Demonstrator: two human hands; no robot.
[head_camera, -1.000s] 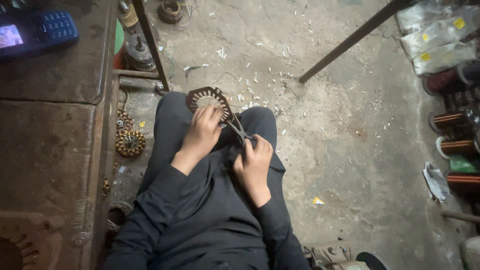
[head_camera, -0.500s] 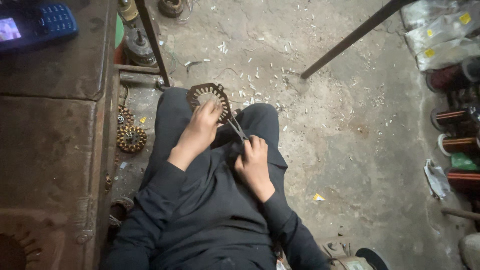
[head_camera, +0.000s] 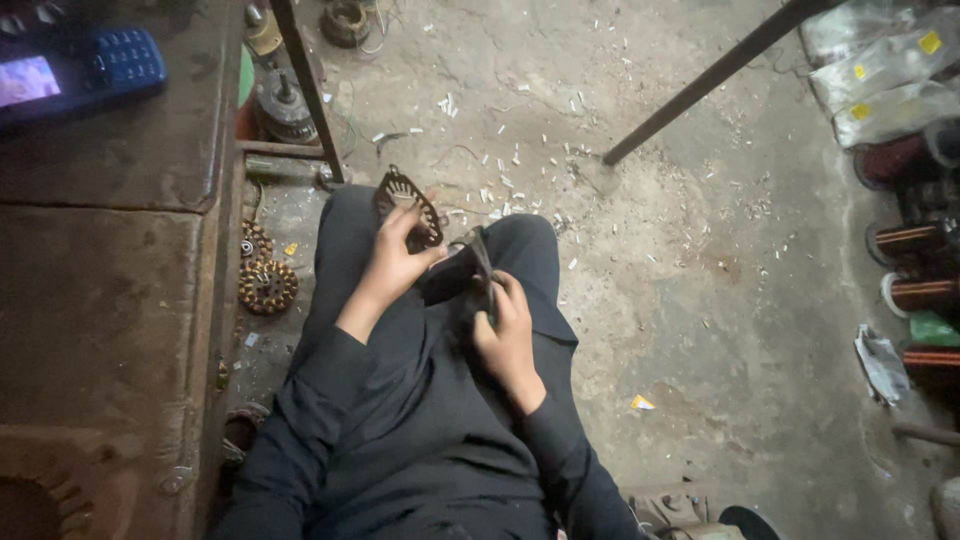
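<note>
Left hand: the left hand (head_camera: 398, 262) is gripping a toothed metal stator ring (head_camera: 405, 203), fingers curling over its near edge and holding it upright above the left knee.
Right hand: the right hand (head_camera: 508, 330) is closing around the handles of a dark pair of pliers (head_camera: 478, 268), the grip tight on the tool.
Pliers: the tool is lying across the lap between the two hands, its far end pointing toward the ring; whether the tip is touching the ring I cannot tell.
Stator ring: it is sitting at the far edge of the lap, just over the concrete floor (head_camera: 700, 260).
Lap: the person is sitting in dark clothing, knees pointing toward the floor's far side.
Floor: small white scraps are lying scattered beyond the knees, and a dark metal bar (head_camera: 700, 85) is slanting across the far right.
Left edge: a worn workbench (head_camera: 110, 300) is carrying a blue phone (head_camera: 85, 72) at its far left corner.
Beside the bench: a copper-wound stator (head_camera: 267, 286) is lying near the left thigh.
Right edge: copper wire spools (head_camera: 915, 265) are lying well apart from the hands.
</note>
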